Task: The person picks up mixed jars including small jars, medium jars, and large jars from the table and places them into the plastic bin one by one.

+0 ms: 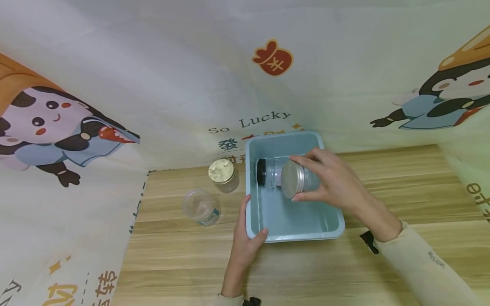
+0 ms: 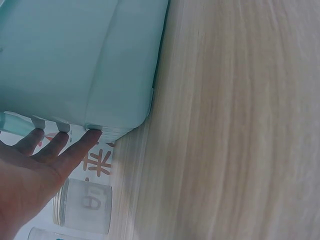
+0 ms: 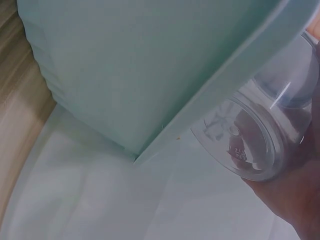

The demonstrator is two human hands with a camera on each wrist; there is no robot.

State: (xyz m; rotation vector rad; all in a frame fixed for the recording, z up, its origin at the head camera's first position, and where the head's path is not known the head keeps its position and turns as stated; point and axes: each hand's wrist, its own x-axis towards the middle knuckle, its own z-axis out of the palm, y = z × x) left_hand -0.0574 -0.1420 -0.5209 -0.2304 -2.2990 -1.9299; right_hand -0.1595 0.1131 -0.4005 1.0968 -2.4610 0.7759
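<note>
A pale blue plastic tub [image 1: 302,235] stands on the wooden table. My left hand [image 1: 245,244] grips its near left corner, thumb over the rim and fingers against the outer wall [image 2: 55,60]. My right hand [image 1: 333,180] holds a clear jar with a silver lid [image 1: 292,179] over the tub. This jar is tilted on its side, lid facing left; its clear round base [image 3: 235,135] shows in the right wrist view. Inside the tub lies another clear jar with a black lid [image 1: 262,172], on its side near the far wall and partly hidden by the held jar.
Left of the tub stands a jar with a gold-coloured lid [image 1: 222,171]. Nearer to me is a clear jar with a blue label [image 1: 201,207], seemingly lidless. A printed cloth [image 1: 172,85] hangs behind and beside the wooden table [image 1: 172,263].
</note>
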